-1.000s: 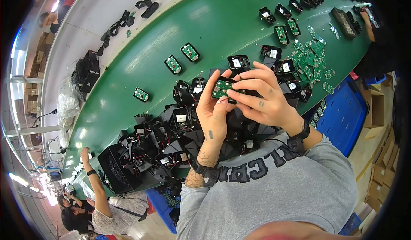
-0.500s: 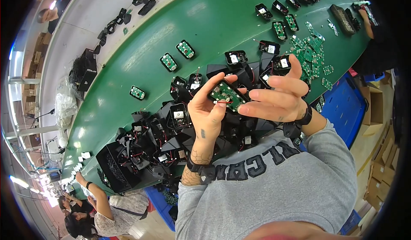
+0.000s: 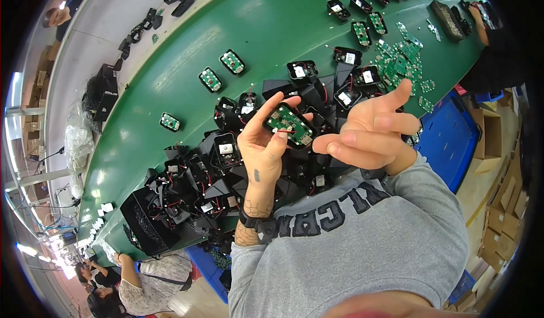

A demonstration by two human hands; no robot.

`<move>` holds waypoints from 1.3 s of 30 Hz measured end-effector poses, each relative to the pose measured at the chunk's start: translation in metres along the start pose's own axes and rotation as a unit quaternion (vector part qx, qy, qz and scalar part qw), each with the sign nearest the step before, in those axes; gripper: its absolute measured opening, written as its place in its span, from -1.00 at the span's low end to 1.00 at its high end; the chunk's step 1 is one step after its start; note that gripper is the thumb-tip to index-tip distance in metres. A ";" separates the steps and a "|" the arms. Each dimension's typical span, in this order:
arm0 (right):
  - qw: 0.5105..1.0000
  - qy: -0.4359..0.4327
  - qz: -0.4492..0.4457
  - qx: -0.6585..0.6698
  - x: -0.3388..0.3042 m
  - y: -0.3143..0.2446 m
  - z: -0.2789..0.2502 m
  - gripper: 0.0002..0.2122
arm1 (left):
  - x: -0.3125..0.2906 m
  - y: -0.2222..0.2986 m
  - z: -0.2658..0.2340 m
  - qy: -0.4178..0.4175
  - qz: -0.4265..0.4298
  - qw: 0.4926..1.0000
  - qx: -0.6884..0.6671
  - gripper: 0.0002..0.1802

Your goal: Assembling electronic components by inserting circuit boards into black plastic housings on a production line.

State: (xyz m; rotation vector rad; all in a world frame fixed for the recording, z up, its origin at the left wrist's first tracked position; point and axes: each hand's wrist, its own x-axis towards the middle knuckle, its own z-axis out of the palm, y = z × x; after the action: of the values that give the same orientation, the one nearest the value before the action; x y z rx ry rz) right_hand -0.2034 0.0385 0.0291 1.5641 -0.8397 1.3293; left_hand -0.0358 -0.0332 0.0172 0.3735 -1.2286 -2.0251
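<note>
A black plastic housing with a green circuit board (image 3: 290, 126) in it rests tilted in my left hand (image 3: 262, 148). The fingers wrap behind its far side, and the thumb presses on the board's face beside a short red wire. Just right of the housing is my right hand (image 3: 371, 130), palm partly turned up. Its fingers are loosely bent and apart, one stretched upward, with nothing seen in them. The nearest fingertip is close to the board's lower right corner, seemingly apart from it. Beneath both hands lies a heap of black housings (image 3: 226, 148) with red wires.
Loose green circuit boards (image 3: 402, 60) are piled at the right of the green table (image 3: 170, 68). Several board-fitted housings (image 3: 232, 62) stand farther back. A black bin (image 3: 148, 221) sits at the left and a blue tray (image 3: 447, 142) at the right. Other people work at both ends.
My right hand has drawn a little away from the board to the right, its fingers spreading. The left hand keeps its hold on the housing. The whole view has shifted slightly.
</note>
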 end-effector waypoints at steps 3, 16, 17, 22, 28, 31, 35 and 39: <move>0.999 0.028 -0.011 -0.014 0.002 0.003 0.005 -0.83 | -0.001 0.002 0.000 0.000 -0.008 1.000 0.004 -0.40; 0.994 0.069 -0.040 -0.070 0.006 0.002 0.001 -0.83 | -0.005 0.004 0.009 0.029 -0.021 0.998 0.046 -0.37; 0.994 0.069 -0.040 -0.070 0.005 0.001 0.001 -0.83 | -0.005 0.005 0.009 0.027 -0.014 0.999 0.044 -0.37; 0.992 0.062 -0.043 -0.104 0.004 -0.001 0.001 -0.82 | -0.007 0.003 0.006 0.022 -0.016 0.999 0.041 -0.37; 0.997 0.013 -0.005 -0.074 0.004 -0.003 -0.003 -0.81 | -0.007 0.006 0.002 0.008 -0.009 1.000 0.026 -0.40; 0.996 -0.071 0.052 -0.007 0.007 -0.007 -0.014 -0.77 | -0.008 0.006 0.001 0.004 0.017 0.999 0.030 -0.43; 0.802 -0.197 0.458 0.327 0.005 -0.001 -0.003 -0.69 | -0.009 0.004 0.002 0.006 0.079 0.992 0.099 -0.41; 0.644 -0.186 0.617 0.411 0.008 -0.011 0.001 -0.64 | -0.011 0.007 0.006 0.052 0.063 0.988 0.131 -0.41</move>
State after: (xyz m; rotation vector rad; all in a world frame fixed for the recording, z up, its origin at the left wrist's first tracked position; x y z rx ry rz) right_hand -0.1920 0.0424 0.0346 2.0107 -1.9693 2.6885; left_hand -0.0289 -0.0235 0.0246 0.5083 -1.4193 -1.7198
